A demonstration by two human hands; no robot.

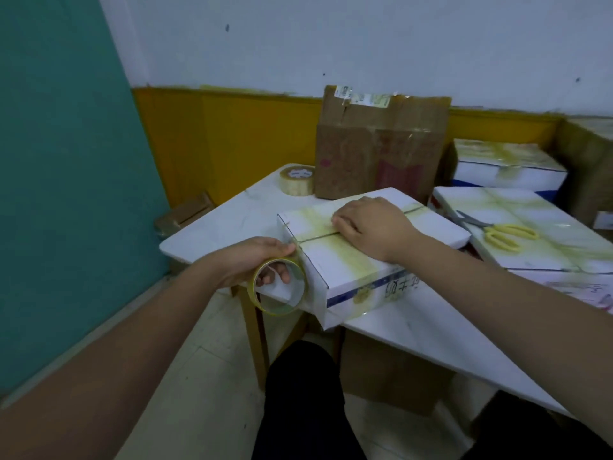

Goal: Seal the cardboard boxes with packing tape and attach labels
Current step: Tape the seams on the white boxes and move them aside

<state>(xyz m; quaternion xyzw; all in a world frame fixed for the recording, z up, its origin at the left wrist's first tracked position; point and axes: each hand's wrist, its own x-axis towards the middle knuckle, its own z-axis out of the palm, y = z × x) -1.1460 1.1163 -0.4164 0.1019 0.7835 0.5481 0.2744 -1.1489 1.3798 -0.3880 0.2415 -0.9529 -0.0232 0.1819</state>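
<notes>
- Bare strip of white table (232, 214) to my left of the white box (371, 247): room to pass a hand.
- Spare tape roll (296, 180) at the far corner, just beside the brown carton (378, 151); together they close off the far side.
- To my right, a taped flat box (530, 234) with yellow-handled scissors (501, 232) on top blocks the way.
- Near edge: my left hand (255, 260) and its tape roll (278, 287) fill the box's end.
- My right hand (371, 227) covers the top seam.
</notes>
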